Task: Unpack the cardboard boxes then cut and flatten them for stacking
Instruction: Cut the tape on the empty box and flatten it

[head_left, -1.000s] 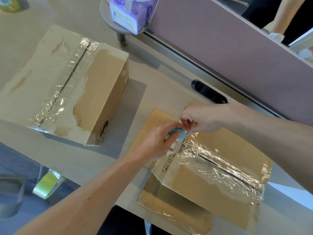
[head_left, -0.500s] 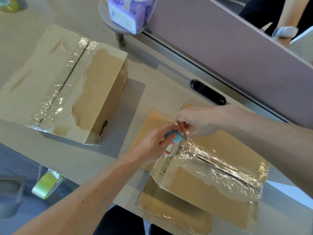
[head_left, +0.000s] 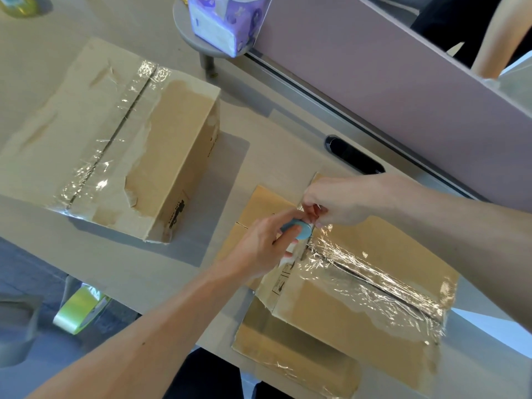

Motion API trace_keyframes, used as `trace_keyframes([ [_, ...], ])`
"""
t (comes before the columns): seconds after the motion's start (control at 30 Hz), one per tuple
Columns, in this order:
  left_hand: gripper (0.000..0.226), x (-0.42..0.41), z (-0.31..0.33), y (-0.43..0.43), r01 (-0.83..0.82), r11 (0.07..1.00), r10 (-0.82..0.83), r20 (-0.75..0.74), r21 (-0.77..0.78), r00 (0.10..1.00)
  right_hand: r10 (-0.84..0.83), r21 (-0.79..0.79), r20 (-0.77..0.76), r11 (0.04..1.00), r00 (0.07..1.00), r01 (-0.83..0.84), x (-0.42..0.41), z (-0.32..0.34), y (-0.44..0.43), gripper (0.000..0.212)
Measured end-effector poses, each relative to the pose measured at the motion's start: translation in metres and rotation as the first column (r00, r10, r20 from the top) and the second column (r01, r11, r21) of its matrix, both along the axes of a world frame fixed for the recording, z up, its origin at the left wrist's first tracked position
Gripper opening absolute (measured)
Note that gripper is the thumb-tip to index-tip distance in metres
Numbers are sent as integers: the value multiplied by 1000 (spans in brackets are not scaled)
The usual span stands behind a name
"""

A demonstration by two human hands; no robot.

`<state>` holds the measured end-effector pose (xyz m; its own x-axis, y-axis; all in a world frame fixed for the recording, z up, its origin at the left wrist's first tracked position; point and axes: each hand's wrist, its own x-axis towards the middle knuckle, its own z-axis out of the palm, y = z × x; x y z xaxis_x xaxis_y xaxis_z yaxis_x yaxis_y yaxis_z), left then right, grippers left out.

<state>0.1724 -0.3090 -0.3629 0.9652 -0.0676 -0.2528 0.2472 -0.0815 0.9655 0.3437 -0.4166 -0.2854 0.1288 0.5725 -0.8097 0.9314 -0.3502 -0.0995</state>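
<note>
Now left fingers [head_left: 283, 240] grip a blue cutter [head_left: 300, 230]; right fingers [head_left: 311, 209] pinch the box tape [head_left: 362, 273].

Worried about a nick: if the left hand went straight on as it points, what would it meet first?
Probably the right hand, close beyond the left hand and its small blue cutter.

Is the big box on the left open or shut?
Shut: top flaps of the left box lie flat, meeting at a seam covered by clear tape.
</note>
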Motion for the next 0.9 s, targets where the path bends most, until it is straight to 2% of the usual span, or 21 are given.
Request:
trace_keyframes([
  [0.07, 24, -3, -2, 0, -7, 1000, 7, -7, 0, 1000, -187, -35, -3, 982, 982, 186, -3, -3, -2, 33],
  [0.13, 23, -11, -5, -1, 5, 1000, -5, -15, -6, 1000, -208, -32, -19, 978, 978, 207, -9, -3, -2, 35],
  [0.37, 21, -15, -3, -3, 6, 1000, -5, -22, 12, 1000, -216, -21, -38, 976, 976, 216, -7, -1, -5, 33],
  [0.53, 18, -20, 0, 5, 38, 999, -39, -119, -6, 992, -218, -11, -47, 976, 975, 218, -12, 2, -3, 33],
  [0.6, 18, -18, 2, 6, 56, 998, -54, -115, 19, 992, -236, -11, -49, 972, 970, 236, -12, 1, -5, 32],
  [0.73, 20, -19, 8, 5, 19, 998, -14, -99, 57, 995, -227, 43, -49, 972, 973, 229, -11, 17, -10, 21],
  [0.8, 21, -23, 12, 4, -17, 999, 22, -109, 45, 994, -210, 77, -29, 974, 977, 212, -14, 31, -15, 13],
  [0.9, 20, -28, 19, 0, -30, 998, 35, -94, 47, 995, -159, 76, 43, 985, 986, 155, -22, 45, -22, 13],
])
